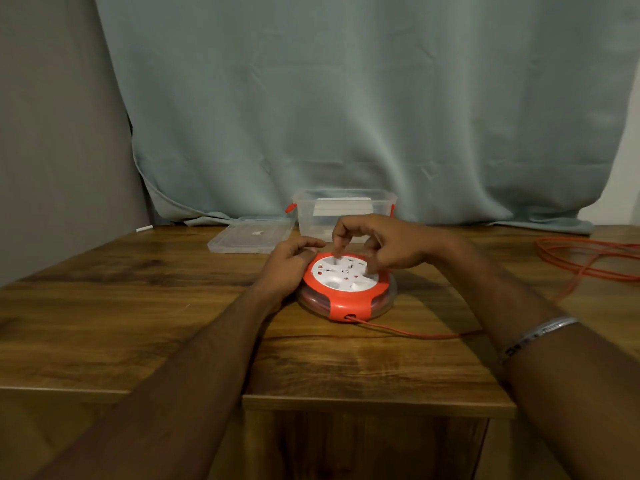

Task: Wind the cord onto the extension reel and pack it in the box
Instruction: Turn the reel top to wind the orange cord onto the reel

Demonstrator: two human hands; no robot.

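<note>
Your arms are bare to past the elbow, no sleeves in view. On your right forearm you wear a thin silver bracelet (538,336) with dark markings along its band. Your left arm carries nothing.

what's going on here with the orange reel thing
A person is working on an orange and white extension reel lying flat on a wooden table. The left hand steadies its rim while the right hand has fingers on the white socket face, apparently to turn it. Much of the orange cord is still unwound, trailing off to loops at the right. Behind the reel, a clear plastic box stands open, its lid lying beside it.
</note>
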